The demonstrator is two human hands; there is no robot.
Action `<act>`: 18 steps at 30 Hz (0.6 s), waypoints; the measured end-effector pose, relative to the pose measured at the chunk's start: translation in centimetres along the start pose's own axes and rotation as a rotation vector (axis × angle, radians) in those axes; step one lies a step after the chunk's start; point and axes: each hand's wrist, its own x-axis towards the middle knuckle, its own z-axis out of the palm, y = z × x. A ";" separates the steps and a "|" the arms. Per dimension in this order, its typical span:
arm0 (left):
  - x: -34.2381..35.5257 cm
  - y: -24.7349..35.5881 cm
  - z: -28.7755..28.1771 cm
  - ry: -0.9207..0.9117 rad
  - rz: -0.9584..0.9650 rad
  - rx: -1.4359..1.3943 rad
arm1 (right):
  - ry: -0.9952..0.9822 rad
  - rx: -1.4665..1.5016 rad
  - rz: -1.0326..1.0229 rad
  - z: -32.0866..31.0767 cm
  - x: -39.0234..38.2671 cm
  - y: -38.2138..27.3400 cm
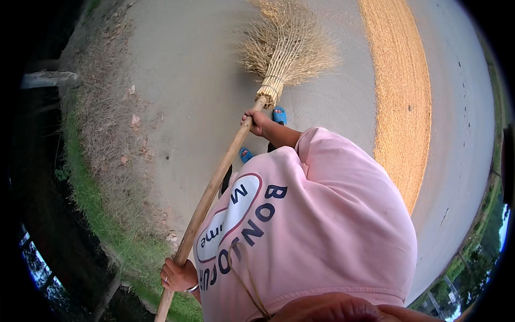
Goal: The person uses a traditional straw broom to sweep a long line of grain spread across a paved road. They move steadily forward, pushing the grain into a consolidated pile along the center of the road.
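A long wooden pole of a broom runs from the lower left up to a fanned head of pale bundled twigs, bound at its neck. My left hand, with a ring and a bracelet, is closed round the lower part of the pole. My right hand grips the pole higher up, just below the twig head. Below my pink shirt, my feet in blue slippers show on the grey pavement.
A long band of golden grain lies along the pavement to my right, with loose grain near the broom head. On my left are dry grass, scattered leaves, green grass and tree trunks. Distant greenery shows at the right rim.
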 end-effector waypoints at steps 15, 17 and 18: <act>21.9 22.6 -1.3 0.111 0.576 -0.554 | 0.375 0.467 -0.512 -15.0 -17.1 -24.8; 23.1 23.0 -0.5 0.107 0.555 -0.562 | 0.355 0.515 -0.532 -14.3 -17.6 -24.1; 23.5 22.6 0.1 0.104 0.532 -0.570 | 0.357 0.523 -0.533 -13.6 -17.7 -23.4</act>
